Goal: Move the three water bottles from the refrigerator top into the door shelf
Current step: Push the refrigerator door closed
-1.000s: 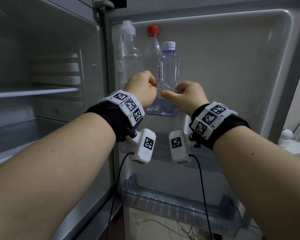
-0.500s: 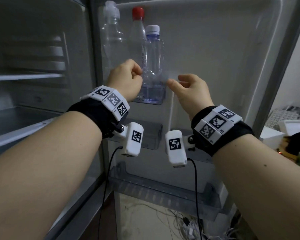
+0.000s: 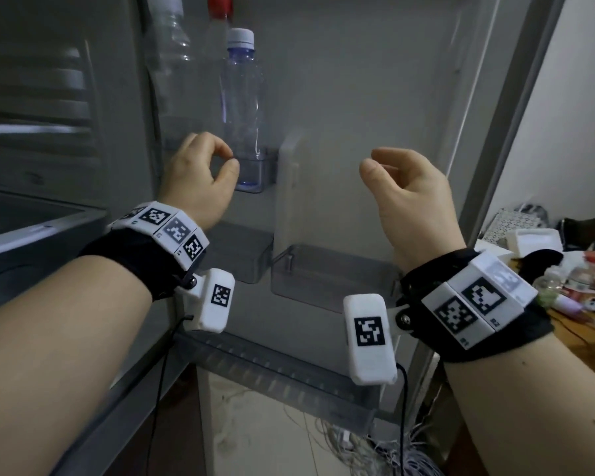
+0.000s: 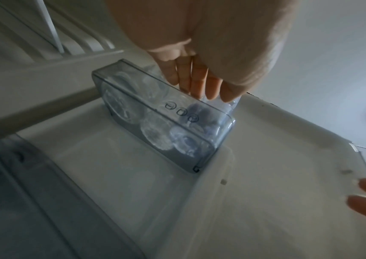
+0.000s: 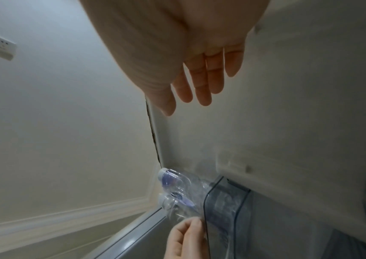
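Note:
Three water bottles stand upright in the small clear door shelf (image 3: pixel 260 176): a clear white-capped one (image 3: pixel 167 53) on the left, a red-capped one (image 3: pixel 219 15) behind, and a blue-tinted one (image 3: pixel 243 97) on the right. My left hand (image 3: pixel 232 159) hovers loosely curled just left of the blue bottle's base and holds nothing. My right hand (image 3: pixel 371 161) is relaxed and empty, well to the right of the shelf. The left wrist view shows the bottle bases (image 4: pixel 177 133) through the shelf (image 4: pixel 133 94). In the right wrist view the fingers (image 5: pixel 201 84) hang straight above the bottles (image 5: pixel 177 182).
Two grey door bins (image 3: pixel 323 280) sit below the hands, with a long bottom door shelf (image 3: pixel 282 369) under them. The fridge interior shelves (image 3: pixel 31 218) are on the left. A cluttered table (image 3: pixel 571 262) stands to the right of the door. Tangled cables (image 3: pixel 358 448) lie on the floor.
Both hands have come off the blue bottle, which now stands alone in the shelf. The right hand has moved away to the right and the left has drawn back slightly.

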